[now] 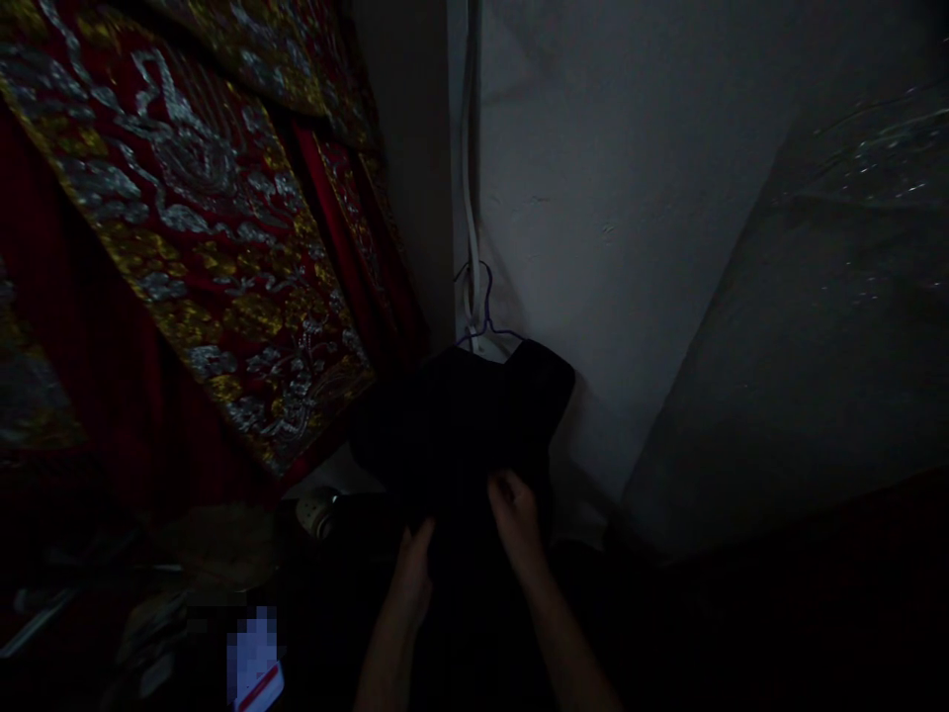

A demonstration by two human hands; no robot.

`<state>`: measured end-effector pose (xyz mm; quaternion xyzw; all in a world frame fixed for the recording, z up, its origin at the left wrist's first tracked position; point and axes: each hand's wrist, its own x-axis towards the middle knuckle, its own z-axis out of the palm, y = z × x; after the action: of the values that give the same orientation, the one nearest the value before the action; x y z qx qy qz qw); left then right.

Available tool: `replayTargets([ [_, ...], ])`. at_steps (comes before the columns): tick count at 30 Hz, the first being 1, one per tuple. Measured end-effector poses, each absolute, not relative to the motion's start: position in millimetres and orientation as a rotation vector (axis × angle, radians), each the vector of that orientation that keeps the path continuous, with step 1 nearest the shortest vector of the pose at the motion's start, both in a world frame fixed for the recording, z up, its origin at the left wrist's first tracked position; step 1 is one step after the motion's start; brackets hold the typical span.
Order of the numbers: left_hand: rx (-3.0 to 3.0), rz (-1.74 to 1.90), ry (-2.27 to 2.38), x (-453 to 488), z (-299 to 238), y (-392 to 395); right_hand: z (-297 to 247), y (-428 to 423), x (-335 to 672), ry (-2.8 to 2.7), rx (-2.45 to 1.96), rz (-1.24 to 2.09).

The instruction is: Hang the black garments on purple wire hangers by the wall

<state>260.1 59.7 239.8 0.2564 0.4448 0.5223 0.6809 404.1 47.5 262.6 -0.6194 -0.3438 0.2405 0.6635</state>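
Note:
A black garment (460, 415), too dark to tell its exact kind, hangs on a thin purple hanger (487, 321) against the wall. My left hand (416, 574) is closed at the garment's lower left side, thumb uppermost, with most of its fingers hidden in the dark. Higher and to the right, my right hand (515, 509) has its fingers curled in on the front of the same cloth. Both forearms reach up from the bottom of the view.
Red cloth with gold and silver sequin embroidery (222, 227) hangs at the left. White cables (471, 168) run down the pale wall (608, 198). At lower left lie a lit, blurred-out screen (256, 658) and a light clog-like shoe (315, 512). A grey sheet (801, 346) covers the right.

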Motion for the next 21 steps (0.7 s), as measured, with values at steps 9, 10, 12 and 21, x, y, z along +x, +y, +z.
replayTargets([
  [9,0.810,1.340,1.208,236.3,250.0,65.6,245.3,6.0,416.2,-0.956,-1.614,0.982],
  [10,0.927,1.440,1.239,235.3,248.8,64.7,245.8,1.5,416.3,-0.983,-1.604,1.026],
  [12,1.147,1.727,1.292,236.8,243.3,59.1,249.5,-4.5,415.4,-1.022,-1.559,1.050],
  [21,1.700,1.416,0.981,287.0,214.5,17.3,271.4,-9.2,409.1,-1.054,-1.428,0.992],
])
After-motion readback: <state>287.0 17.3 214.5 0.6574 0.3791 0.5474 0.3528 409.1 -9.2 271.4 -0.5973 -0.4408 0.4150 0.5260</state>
